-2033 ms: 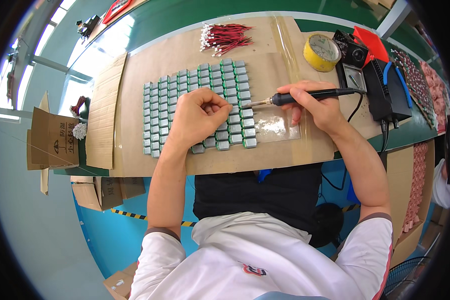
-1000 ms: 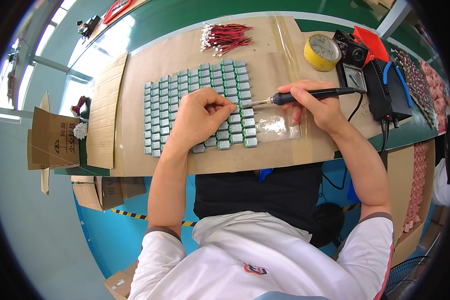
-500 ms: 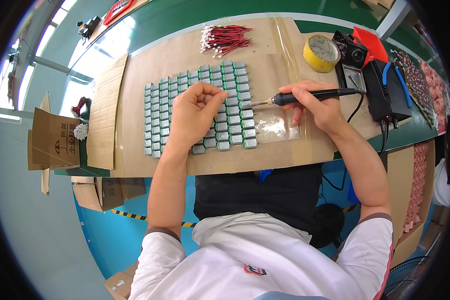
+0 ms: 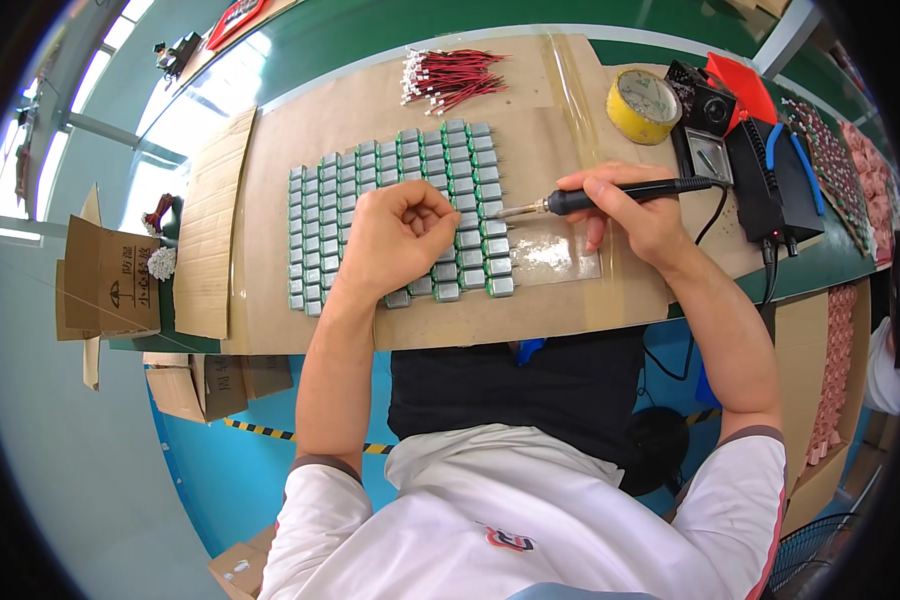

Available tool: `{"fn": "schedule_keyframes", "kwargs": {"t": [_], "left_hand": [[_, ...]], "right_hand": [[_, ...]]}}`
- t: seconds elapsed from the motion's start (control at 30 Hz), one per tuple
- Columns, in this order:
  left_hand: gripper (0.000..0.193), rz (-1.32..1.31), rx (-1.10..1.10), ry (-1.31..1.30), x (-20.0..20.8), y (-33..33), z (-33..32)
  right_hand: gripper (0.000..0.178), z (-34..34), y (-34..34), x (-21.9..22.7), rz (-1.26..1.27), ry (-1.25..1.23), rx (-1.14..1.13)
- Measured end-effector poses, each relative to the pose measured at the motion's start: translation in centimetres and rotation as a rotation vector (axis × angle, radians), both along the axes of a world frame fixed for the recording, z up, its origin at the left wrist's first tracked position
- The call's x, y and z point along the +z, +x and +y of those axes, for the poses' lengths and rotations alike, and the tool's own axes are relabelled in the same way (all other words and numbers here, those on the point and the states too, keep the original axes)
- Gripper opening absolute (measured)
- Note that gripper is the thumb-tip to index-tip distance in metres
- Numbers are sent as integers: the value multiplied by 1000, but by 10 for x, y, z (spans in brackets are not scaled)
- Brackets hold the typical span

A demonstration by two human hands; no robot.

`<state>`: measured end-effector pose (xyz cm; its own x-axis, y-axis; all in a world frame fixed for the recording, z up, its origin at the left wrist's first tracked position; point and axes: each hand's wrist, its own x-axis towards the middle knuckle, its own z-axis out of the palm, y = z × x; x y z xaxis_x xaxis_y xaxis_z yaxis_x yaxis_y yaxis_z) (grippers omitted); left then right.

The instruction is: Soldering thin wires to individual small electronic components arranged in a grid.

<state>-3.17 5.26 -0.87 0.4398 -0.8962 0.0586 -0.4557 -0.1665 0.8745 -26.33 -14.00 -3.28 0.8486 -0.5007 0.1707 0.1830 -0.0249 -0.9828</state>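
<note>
in our right hand (image 4: pixel 638 210) we hold the soldering iron (image 4: pixel 660 187), the fingers closed around its black handle. its metal tip points to the left, at the right edge of the grey blocks (image 4: pixel 469 239); we cannot tell if it touches one. our left hand (image 4: pixel 395 240) is over these blocks, its thumb and index finger pinched together, and we cannot see if something thin is between them. the blocks lie in close columns on a brown sheet (image 4: pixel 530 318), which covers part of the green worktop (image 4: pixel 370 26). beyond them we see red and black wires (image 4: pixel 460 77); to the right, a yellow tape roll (image 4: pixel 632 120).
</note>
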Motion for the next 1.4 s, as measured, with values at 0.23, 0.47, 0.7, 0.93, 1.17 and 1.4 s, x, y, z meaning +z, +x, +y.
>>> {"fn": "schedule_keyframes", "kwargs": {"t": [0.23,0.47,0.7,0.93,1.17,1.4], "left_hand": [[6,-26,-8,48,2,0,0],[3,-48,-32,53,1,-1,0],[2,-69,-25,57,1,-2,0],[4,-81,-27,53,-1,-1,0],[5,-106,-33,59,-1,-1,0],[7,-136,-47,52,0,-1,0]], "right_hand": [[24,1,1,0,15,1,-2],[24,0,1,0,22,-1,11],[24,0,0,1,26,10,23],[24,0,0,2,32,12,23],[24,0,0,1,30,18,31],[24,1,0,3,23,15,39]]}}
